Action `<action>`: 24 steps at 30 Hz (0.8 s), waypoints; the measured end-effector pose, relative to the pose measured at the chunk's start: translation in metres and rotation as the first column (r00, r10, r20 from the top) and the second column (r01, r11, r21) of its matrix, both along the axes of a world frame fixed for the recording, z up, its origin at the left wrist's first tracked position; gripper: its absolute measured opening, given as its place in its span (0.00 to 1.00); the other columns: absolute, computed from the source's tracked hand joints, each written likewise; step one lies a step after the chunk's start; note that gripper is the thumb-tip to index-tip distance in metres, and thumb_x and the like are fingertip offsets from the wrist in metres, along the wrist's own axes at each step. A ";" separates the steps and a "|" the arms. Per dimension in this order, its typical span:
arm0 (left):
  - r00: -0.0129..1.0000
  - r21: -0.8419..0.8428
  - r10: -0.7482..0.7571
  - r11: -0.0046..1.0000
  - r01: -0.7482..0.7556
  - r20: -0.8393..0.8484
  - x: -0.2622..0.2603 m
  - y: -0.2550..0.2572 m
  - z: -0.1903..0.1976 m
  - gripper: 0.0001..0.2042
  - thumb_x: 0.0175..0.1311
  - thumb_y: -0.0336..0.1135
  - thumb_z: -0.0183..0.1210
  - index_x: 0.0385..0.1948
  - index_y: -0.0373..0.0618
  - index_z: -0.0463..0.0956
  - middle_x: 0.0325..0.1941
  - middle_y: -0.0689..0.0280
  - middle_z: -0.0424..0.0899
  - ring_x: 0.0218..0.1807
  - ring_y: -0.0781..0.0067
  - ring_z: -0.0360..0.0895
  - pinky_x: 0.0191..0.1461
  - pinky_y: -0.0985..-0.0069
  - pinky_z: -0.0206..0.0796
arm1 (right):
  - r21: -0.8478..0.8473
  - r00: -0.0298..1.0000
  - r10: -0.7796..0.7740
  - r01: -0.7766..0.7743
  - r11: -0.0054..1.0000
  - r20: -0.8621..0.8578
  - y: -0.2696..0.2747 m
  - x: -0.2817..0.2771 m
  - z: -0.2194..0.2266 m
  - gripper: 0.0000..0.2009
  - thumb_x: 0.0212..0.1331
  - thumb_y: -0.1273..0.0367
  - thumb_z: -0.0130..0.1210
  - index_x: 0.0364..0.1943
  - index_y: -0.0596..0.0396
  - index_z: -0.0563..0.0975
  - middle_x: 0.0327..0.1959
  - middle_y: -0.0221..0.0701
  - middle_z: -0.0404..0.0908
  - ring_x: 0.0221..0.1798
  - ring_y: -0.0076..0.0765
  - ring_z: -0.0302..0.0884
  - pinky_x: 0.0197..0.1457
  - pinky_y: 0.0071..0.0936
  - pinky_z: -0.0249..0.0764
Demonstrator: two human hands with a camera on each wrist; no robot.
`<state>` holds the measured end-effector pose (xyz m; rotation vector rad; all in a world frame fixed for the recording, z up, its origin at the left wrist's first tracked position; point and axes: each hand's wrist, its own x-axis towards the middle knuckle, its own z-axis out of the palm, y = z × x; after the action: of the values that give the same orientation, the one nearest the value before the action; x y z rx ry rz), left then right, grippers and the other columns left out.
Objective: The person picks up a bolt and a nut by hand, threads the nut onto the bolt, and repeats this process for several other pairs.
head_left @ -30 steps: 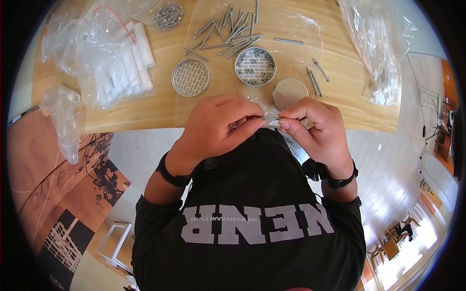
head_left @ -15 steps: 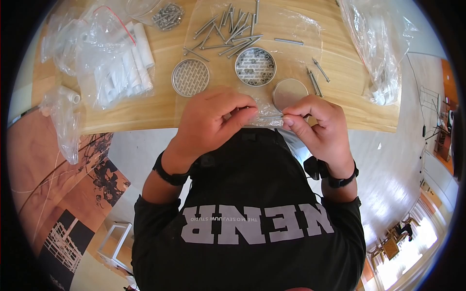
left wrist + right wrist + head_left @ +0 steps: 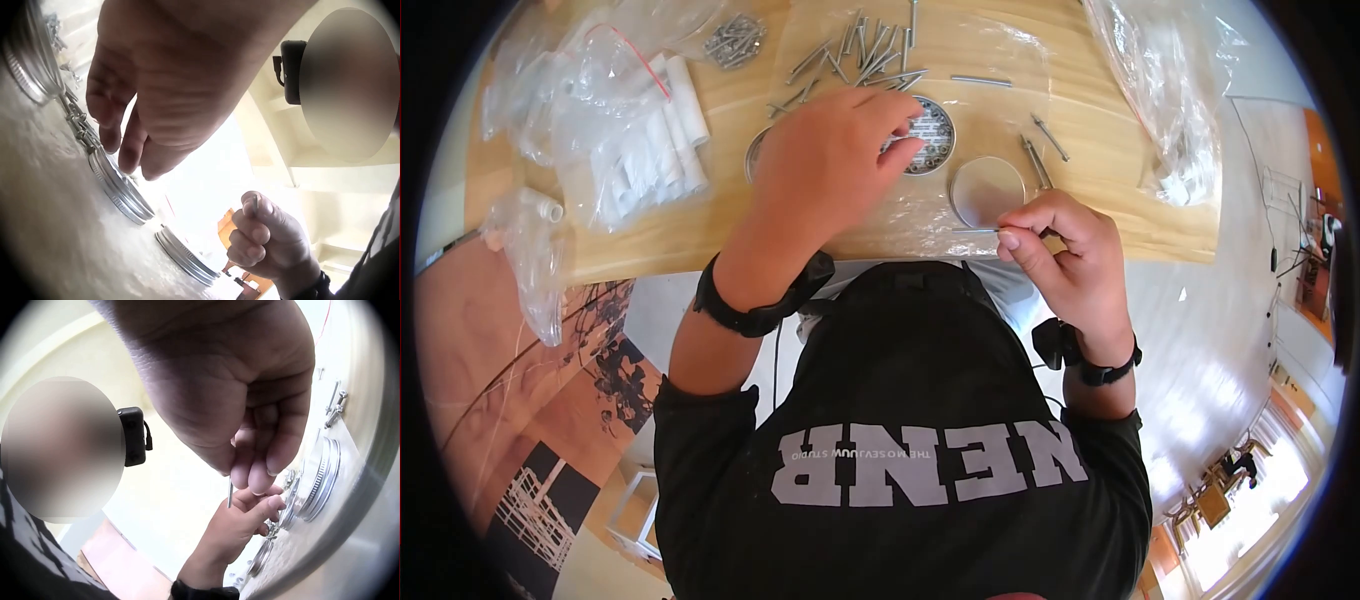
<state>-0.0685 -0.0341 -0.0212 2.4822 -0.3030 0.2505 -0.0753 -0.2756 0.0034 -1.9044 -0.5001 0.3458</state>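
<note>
In the head view the left hand [image 3: 825,160] hovers at the left side of a round tin of small nuts [image 3: 935,140], partly covering it. Its thumb and fingers are apart and relaxed, with nothing visible between them; the left wrist view shows those fingers [image 3: 130,150] over the tin's rim. Near the table's front edge, the right hand [image 3: 1068,258] pinches a thin metal bolt [image 3: 974,231] by one end, the shaft pointing left. The right wrist view shows the bolt [image 3: 230,492] jutting from the right fingertips. A round lid [image 3: 987,192] lies just behind that bolt.
Loose bolts [image 3: 870,55] lie behind the nut tin, with others [image 3: 1036,163] to its right. Bags of white tubes [image 3: 655,150] cover the left side, and a clear bag [image 3: 1165,110] lies at the right. A bag of small hardware [image 3: 735,42] is at the back left.
The left hand has let go of the bolt and moved up and left to the nut tin. The right hand still pinches the bolt, slightly further right. The head view has shifted a little.
</note>
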 end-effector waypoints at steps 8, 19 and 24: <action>0.989 -0.176 0.123 0.975 -0.136 -0.081 -0.048 0.026 0.021 0.11 0.55 0.24 0.63 0.41 0.42 0.80 0.32 0.66 0.84 0.31 0.77 0.78 0.30 0.80 0.66 | -0.217 0.983 -0.013 0.053 0.975 0.182 -0.001 0.023 0.011 0.04 0.57 0.71 0.63 0.32 0.55 0.80 0.25 0.31 0.81 0.23 0.29 0.78 0.28 0.22 0.72; 0.988 -0.271 0.012 0.961 -0.054 -0.154 -0.104 0.041 0.001 0.10 0.52 0.22 0.64 0.36 0.43 0.82 0.30 0.67 0.84 0.32 0.72 0.79 0.29 0.79 0.66 | -0.269 0.914 0.015 0.104 0.958 0.405 0.017 0.076 0.007 0.07 0.58 0.70 0.61 0.40 0.54 0.80 0.32 0.37 0.83 0.32 0.39 0.82 0.35 0.29 0.76; 0.989 -0.231 -0.023 0.973 -0.011 -0.145 -0.098 0.040 0.001 0.09 0.52 0.22 0.64 0.35 0.43 0.82 0.30 0.66 0.84 0.31 0.69 0.79 0.30 0.77 0.68 | -0.475 0.931 -0.042 0.224 0.851 0.363 -0.020 0.049 0.003 0.09 0.57 0.70 0.63 0.40 0.55 0.80 0.35 0.36 0.83 0.33 0.41 0.82 0.37 0.30 0.76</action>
<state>-0.1664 0.0064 -0.0198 2.2544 -0.2065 0.0939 -0.0260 -0.2958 0.0064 -2.5305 -0.5315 0.0462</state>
